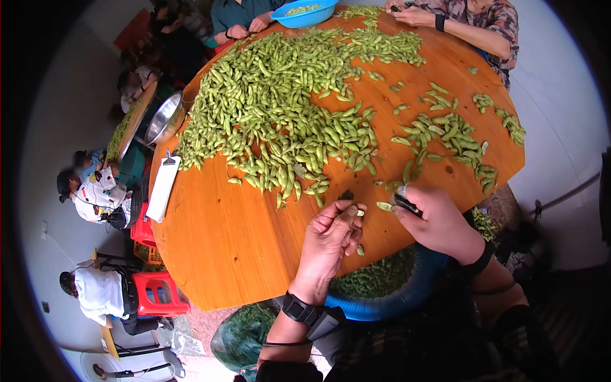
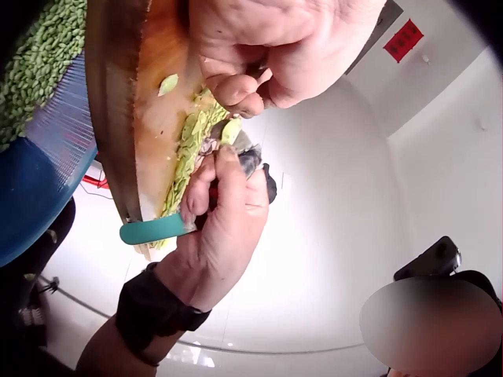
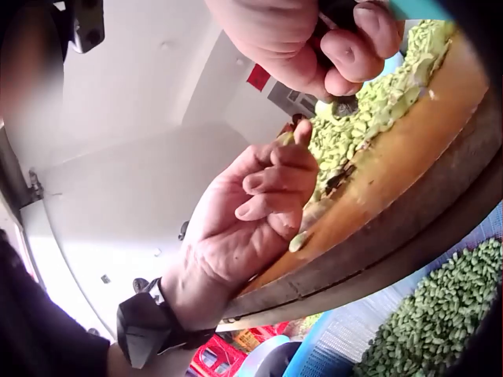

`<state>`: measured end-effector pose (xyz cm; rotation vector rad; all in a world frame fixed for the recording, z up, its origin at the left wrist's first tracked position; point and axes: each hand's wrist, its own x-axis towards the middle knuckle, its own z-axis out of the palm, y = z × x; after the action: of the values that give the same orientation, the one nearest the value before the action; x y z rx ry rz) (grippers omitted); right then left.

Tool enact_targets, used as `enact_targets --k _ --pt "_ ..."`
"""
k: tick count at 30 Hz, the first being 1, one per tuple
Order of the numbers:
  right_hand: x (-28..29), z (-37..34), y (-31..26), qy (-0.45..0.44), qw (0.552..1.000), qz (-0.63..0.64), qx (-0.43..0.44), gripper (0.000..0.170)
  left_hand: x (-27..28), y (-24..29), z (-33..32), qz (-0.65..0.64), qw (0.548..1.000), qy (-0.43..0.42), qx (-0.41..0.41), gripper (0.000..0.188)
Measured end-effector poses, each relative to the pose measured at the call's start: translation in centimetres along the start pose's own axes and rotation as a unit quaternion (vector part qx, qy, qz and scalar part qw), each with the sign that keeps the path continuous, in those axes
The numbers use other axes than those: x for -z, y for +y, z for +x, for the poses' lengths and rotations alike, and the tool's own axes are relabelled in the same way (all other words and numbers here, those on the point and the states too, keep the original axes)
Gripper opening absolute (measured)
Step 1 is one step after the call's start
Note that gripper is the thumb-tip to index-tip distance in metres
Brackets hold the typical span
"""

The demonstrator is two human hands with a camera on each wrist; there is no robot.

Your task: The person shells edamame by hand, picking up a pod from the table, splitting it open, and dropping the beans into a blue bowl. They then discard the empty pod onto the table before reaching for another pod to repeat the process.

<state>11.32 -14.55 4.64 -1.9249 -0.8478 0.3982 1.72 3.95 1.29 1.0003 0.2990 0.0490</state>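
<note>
My left hand [image 1: 330,235] is over the near edge of the wooden table [image 1: 248,248], thumb and fingers pinched together on a small green soybean pod [image 1: 361,213]. To its right, my right hand [image 1: 442,223] grips a dark tool [image 1: 406,202] whose flat teal handle [image 2: 153,230] sticks out behind the palm in the left wrist view. The tool's full shape is hidden by the fingers. Another green pod [image 2: 230,132] sits at the right thumb tip. Beyond both hands lies a large heap of pods [image 1: 273,102]; a smaller pile [image 1: 455,137] lies on the right.
Below the table edge stands a blue basket [image 1: 407,299] of shelled green beans. A clipboard [image 1: 163,188] and a metal bowl [image 1: 164,118] are at the left edge. Across the table, two people sit by a blue basin [image 1: 305,14]. Red stools [image 1: 159,293] stand at left.
</note>
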Motion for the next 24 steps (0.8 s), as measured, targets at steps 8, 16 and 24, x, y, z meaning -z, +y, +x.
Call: enact_targets --k 8,16,24 --pt "-3.2 0.8 -0.6 0.066 0.964 -0.149 0.208 0.017 -0.2 -0.2 0.1 0.064 0.996 -0.044 -0.041 0.027" --pt "-4.4 0.9 -0.7 0.114 0.954 -0.223 0.164 0.012 -0.7 -0.9 0.1 0.224 0.969 -0.069 -0.073 0.029" --pt "-5.4 1.9 0.4 0.13 0.942 -0.271 0.149 0.01 -0.2 -1.4 0.5 0.242 0.967 -0.052 -0.05 0.026"
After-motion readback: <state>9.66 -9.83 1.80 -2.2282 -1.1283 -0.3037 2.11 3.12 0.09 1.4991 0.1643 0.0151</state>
